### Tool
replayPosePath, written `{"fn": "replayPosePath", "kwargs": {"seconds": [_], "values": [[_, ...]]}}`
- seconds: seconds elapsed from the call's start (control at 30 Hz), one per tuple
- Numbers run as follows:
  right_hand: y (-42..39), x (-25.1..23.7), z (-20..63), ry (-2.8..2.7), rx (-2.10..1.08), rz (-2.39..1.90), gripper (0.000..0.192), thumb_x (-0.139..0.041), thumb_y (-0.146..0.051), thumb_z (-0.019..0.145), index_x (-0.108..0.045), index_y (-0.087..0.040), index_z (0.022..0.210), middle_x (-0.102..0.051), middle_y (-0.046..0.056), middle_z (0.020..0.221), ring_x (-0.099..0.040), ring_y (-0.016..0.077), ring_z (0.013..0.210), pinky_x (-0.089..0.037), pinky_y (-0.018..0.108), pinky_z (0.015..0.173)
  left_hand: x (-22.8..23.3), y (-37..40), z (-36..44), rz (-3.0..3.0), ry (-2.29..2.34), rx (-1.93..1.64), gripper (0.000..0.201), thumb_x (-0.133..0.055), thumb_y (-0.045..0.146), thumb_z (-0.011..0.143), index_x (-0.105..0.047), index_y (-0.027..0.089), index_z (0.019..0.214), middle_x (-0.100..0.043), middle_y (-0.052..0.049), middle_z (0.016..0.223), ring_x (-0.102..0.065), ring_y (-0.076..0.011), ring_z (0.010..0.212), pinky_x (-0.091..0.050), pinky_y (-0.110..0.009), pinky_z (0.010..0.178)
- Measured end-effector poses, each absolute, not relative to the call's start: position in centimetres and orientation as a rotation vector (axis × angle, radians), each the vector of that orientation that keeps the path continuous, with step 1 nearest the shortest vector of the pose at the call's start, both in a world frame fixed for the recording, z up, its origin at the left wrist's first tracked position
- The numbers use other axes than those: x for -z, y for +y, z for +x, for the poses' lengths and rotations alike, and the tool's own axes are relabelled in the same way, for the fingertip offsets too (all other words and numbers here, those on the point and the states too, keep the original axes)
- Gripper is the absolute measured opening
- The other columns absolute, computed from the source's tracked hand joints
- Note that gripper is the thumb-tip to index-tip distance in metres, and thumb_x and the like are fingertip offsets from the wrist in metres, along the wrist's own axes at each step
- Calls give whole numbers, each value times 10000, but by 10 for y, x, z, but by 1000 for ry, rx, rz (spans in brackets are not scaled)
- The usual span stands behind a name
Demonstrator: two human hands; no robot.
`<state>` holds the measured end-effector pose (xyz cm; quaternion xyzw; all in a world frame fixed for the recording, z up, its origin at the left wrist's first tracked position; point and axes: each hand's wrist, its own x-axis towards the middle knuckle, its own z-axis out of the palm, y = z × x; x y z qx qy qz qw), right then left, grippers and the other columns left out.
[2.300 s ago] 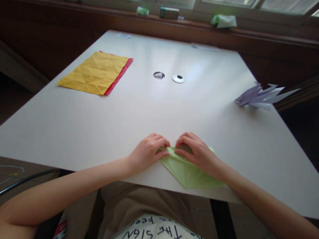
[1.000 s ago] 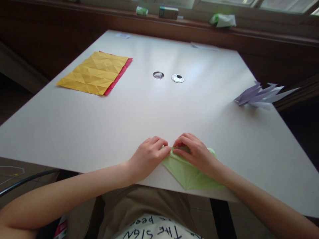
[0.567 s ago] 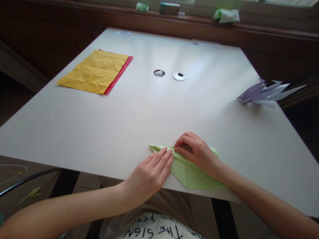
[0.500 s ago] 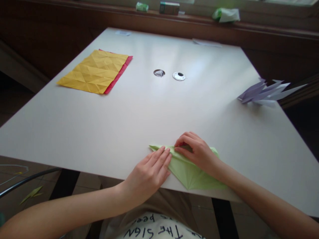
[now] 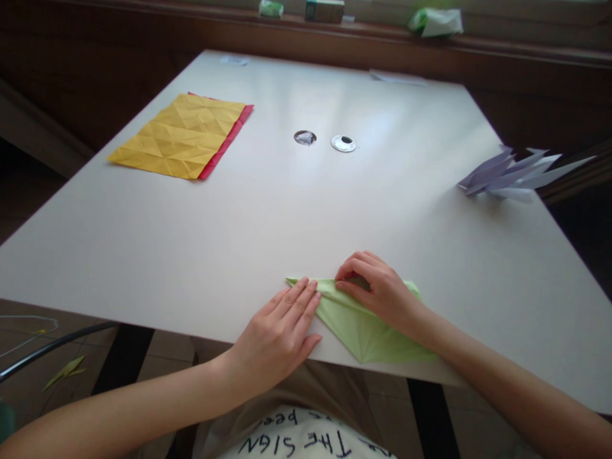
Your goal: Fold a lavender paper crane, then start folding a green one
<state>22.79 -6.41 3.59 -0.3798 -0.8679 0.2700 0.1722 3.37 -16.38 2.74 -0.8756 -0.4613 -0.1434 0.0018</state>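
Note:
A light green folded paper (image 5: 358, 328) lies flat at the near edge of the white table (image 5: 268, 217), one pointed tip sticking out to the left. My left hand (image 5: 280, 335) rests flat with its fingers stretched along the paper's upper left edge. My right hand (image 5: 377, 290) presses its curled fingertips down on the paper's top fold, just right of the left hand's fingertips. The paper's right part is hidden under my right hand and wrist.
A creased yellow sheet (image 5: 179, 135) lies on a red sheet (image 5: 228, 137) at the far left. Two round cable holes (image 5: 343, 143) sit mid-table. A folded lilac paper model (image 5: 511, 175) rests at the right edge. Small boxes and a bag (image 5: 435, 20) stand on the ledge behind.
My left hand has uncurled, pulled back toward me and now slides flat leftward along the green paper's edge, uncovering its left tip. My right hand has stayed pressing the fold.

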Motion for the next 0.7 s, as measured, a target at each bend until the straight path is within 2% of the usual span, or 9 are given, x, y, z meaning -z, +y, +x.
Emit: {"fn": "replayPosePath", "kwargs": {"seconds": [0.7], "values": [[-63,-35,230,-2465,-771,-1069,83,-591,-158,781,-542,-201,729,-582,22,749,-505,163,752,-414,298,684,-25,-169,22,-2719,-1448,525,416,-432,262,864,-487,46,1216,-459,-142,1316,-433,-263,1223,-434,-393,957]]}}
